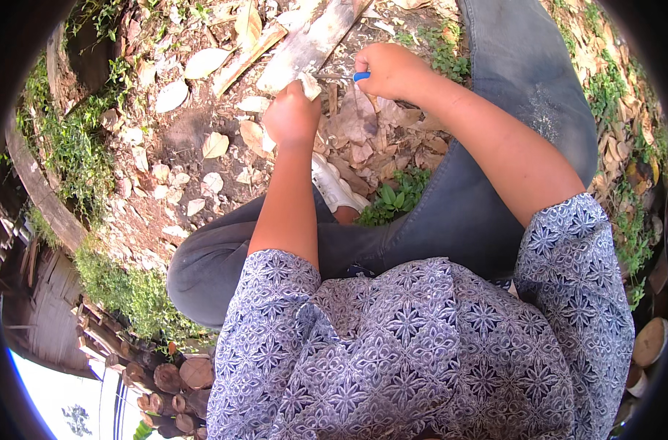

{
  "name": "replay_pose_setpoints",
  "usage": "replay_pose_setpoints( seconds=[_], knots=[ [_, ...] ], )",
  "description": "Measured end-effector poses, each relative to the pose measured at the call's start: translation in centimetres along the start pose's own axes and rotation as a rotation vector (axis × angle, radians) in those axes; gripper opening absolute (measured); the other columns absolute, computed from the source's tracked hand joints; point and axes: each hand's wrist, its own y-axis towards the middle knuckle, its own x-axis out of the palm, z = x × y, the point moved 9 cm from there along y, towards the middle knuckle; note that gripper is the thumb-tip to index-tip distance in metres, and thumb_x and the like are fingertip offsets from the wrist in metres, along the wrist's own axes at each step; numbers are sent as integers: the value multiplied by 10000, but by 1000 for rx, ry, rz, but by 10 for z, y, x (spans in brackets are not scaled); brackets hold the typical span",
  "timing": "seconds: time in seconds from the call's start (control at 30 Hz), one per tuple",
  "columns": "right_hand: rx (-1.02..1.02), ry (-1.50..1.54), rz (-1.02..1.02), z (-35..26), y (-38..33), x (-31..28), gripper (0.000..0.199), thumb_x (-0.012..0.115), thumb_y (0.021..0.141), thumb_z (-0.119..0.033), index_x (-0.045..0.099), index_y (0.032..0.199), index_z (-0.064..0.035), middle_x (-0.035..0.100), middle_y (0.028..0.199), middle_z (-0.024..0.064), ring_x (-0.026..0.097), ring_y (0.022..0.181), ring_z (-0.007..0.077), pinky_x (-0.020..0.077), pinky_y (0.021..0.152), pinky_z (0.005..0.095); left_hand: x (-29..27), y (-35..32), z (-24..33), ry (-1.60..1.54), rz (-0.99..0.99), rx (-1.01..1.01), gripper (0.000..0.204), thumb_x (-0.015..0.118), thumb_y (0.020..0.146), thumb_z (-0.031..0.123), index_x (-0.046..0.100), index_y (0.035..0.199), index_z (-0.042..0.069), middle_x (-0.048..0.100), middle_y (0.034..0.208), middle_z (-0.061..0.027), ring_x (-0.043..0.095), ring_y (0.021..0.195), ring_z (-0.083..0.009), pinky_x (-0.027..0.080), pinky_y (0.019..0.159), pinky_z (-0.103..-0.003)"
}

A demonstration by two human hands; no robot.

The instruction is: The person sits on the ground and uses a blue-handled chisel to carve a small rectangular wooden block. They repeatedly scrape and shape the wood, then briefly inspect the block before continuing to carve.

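Note:
My left hand (293,117) is closed around a small pale piece of wood (311,86), whose end sticks out beside the thumb. My right hand (394,71) grips a tool with a blue handle (361,76). From that handle a thin dark shaft or blade points left and reaches the pale piece; whether it is a knife or another carving tool I cannot make out. Both hands are held out ahead of my knees, above the leafy ground. Just beyond my left hand lies a weathered plank (315,44).
Dry leaves (216,145) and pale chips cover the dirt. My bent legs in dark trousers (528,95) frame the work spot, a white shoe (334,183) between them. Green plants (401,196) grow close by. Cut logs (196,372) are stacked at the lower left.

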Motion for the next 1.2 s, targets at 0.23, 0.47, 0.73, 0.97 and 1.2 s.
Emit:
replay_pose_setpoints(
  seconds=[0.23, 0.47, 0.73, 0.97, 1.2],
  knots=[
    [109, 62, 93, 2, -38, 36, 251, 694, 865, -268, 720, 1076, -135, 740, 1014, 129, 718, 940, 319, 574, 837, 448, -3, -3, -4, -3, 6, -25, 452, 787, 789, 435, 736, 1114, 125, 759, 971, -135, 738, 866, -320, 592, 752, -438],
    [20, 124, 53, 29, -12, -8, 319, 707, 860, -282, 725, 1137, -124, 729, 1045, 152, 708, 954, 308, 544, 856, 425, -25, 4, 7, -54, 123, -9, 391, 794, 768, 374, 732, 1061, 123, 759, 946, -141, 739, 850, -323, 593, 735, -432],
    [42, 254, 105, 54, -20, -32, 351, 739, 784, -319, 739, 1075, -122, 752, 903, 109, 721, 843, 238, 565, 759, 376, -13, 19, 29, 32, -29, 58, 417, 786, 775, 389, 714, 1097, 133, 759, 994, -125, 739, 879, -307, 594, 769, -425],
    [53, 342, -10, 63, -6, -14, 212, 727, 824, -207, 713, 993, -80, 733, 776, 49, 691, 698, 151, 531, 649, 327, -14, 19, 33, 54, -58, 57, 469, 780, 780, 405, 733, 1162, 137, 763, 1033, -123, 743, 899, -300, 602, 779, -415],
    [29, 317, -2, 53, 0, -19, 230, 739, 789, -271, 726, 952, -109, 739, 784, 59, 705, 728, 182, 548, 683, 353, -21, 25, 24, 0, 43, 50, 390, 769, 784, 398, 761, 1070, 133, 759, 886, -147, 739, 792, -333, 600, 721, -438]
  ],
)
